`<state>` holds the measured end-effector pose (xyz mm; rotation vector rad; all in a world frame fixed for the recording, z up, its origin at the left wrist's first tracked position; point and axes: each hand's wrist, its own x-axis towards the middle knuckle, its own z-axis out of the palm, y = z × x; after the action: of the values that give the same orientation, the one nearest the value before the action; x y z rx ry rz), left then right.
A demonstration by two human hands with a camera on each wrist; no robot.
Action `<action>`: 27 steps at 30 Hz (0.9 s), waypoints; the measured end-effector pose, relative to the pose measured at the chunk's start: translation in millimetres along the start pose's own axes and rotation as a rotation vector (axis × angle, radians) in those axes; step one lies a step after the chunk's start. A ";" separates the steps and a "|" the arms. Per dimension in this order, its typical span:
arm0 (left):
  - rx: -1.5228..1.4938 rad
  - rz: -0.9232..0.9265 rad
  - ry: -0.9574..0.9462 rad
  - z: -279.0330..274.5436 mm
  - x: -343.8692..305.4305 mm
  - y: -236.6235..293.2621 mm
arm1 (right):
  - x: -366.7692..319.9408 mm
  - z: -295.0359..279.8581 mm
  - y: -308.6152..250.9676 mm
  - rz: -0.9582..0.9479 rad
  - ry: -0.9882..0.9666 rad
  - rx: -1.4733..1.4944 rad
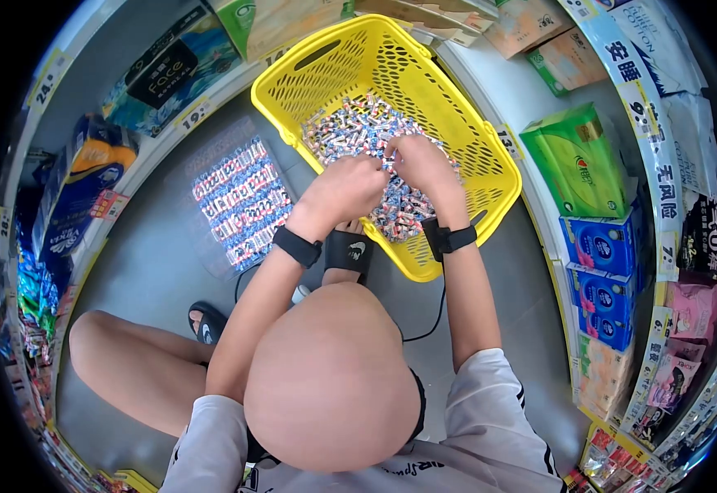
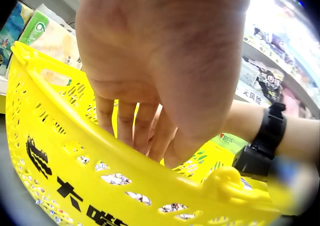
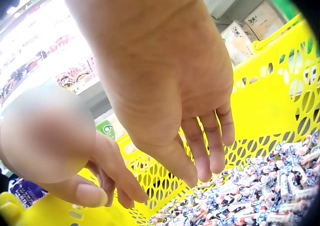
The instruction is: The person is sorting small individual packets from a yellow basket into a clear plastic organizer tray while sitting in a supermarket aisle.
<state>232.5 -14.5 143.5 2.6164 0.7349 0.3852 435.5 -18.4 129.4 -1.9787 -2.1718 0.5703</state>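
Observation:
Both hands are close together above the yellow basket (image 1: pixel 494 177), over a thick layer of small twist-wrapped candies (image 1: pixel 358 123). My left hand (image 1: pixel 349 191) reaches in from the near left, over the rim; its fingers (image 2: pixel 145 123) point down, and nothing shows in its grasp. From the right comes my right hand (image 1: pixel 426 168), with fingers (image 3: pixel 215 141) slanting down just over the candies and the thumb near the index finger. No candy is visible between them. On the floor left of the basket lies a flat clear plastic tray (image 1: pixel 211 156), with candies (image 1: pixel 243 205) laid out in neat rows.
Shelves border the aisle on both sides. Tissue packs (image 1: pixel 576 164) stand along the right, with blue packs (image 1: pixel 601 246) below them. A boxed Face tissue pack (image 1: pixel 165 74) is at the upper left. A sandalled foot (image 1: pixel 346 251) sits against the basket; a black cable (image 1: pixel 432 320) trails on the floor.

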 end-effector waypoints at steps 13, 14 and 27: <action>-0.014 -0.115 -0.447 9.8 67.3 -10.3 | 2.5 29.1 31.9 0.222 -0.282 0.004; -0.057 -0.111 -0.467 11.6 73.3 -11.3 | 3.5 27.2 30.4 0.283 -0.352 0.004; 0.114 -0.122 -0.678 55.8 113.4 -25.0 | 1.0 69.4 64.2 0.409 -0.246 0.115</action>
<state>335.2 50.3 100.5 2.5305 0.6742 -0.5718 470.0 -26.0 41.8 -2.4096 -1.8003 1.0182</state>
